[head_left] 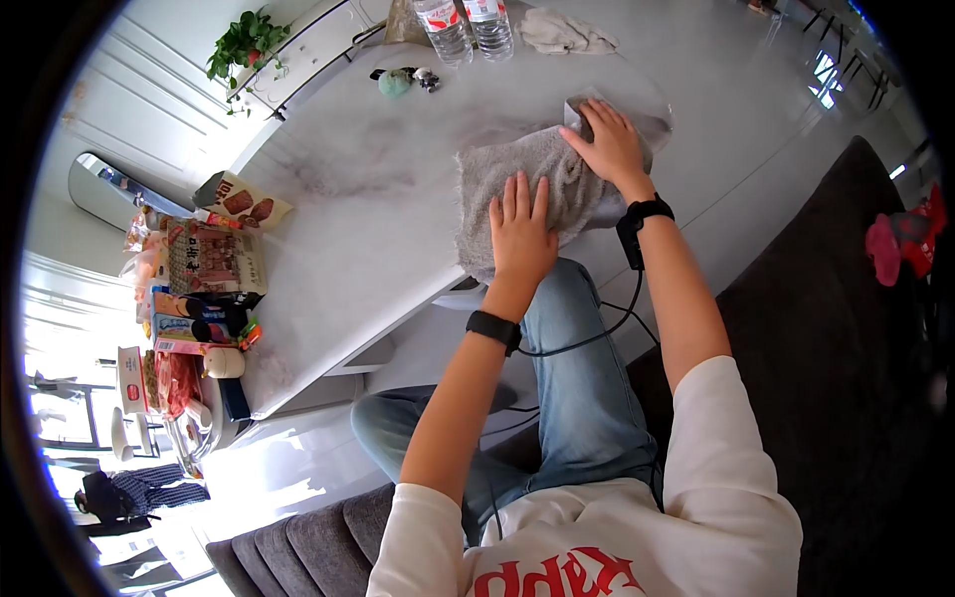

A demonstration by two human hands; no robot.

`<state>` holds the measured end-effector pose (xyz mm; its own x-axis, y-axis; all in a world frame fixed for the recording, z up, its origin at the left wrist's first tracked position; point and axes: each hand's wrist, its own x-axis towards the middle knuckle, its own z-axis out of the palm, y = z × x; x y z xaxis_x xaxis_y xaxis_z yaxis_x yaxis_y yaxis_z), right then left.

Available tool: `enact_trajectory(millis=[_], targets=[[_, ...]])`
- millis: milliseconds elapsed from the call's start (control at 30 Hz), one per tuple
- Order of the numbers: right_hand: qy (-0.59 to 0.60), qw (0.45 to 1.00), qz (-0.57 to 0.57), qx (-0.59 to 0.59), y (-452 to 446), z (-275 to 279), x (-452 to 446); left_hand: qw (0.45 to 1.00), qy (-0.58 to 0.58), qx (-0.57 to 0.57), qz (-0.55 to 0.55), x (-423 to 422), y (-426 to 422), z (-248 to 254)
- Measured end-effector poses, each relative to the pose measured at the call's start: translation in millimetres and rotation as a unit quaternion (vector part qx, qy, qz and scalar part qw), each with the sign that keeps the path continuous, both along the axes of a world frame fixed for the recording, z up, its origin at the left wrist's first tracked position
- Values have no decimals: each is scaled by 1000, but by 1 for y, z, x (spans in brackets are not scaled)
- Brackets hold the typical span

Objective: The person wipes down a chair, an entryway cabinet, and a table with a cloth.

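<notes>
A grey, fluffy cloth (pixel 477 204) is spread near the right end of the marble-look table. My left hand (pixel 522 231) lies flat on its front part, fingers stretched out and a little apart. Farther back and to the right, my right hand (pixel 609 149) rests on the cloth's far edge with its fingers spread. Beyond that edge, a pale, shiny corner (pixel 575 107) of something pokes out beside my right fingertips; the cloth hides the rest of it, so I cannot tell what it is. Neither hand grips anything.
Two water bottles (pixel 489 30) and a crumpled beige cloth (pixel 567 32) are at the table's far side, near a small green object (pixel 395 84). Snack packages (pixel 214 257) crowd the left end. A cable (pixel 587 341) hangs from my right wristband across my leg.
</notes>
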<state>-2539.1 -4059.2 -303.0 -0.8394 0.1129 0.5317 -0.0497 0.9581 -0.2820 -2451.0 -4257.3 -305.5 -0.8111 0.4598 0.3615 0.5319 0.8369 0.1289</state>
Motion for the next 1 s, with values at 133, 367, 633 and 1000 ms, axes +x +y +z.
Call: enact_trajectory(millis=[133,367,633,1000], targets=[[78,988,-7,-131,9,0,-3,1000,17,8,-7,-2,-2,2],[100,984,-71,-129,17,5,-1,998,50,-1,23,-3,7,-2],[104,967,-96,-211,32,0,-7,999,42,-4,20,-19,18,2],[68,965,-81,-239,60,-2,-17,1000,6,16,-17,-34,27,6]])
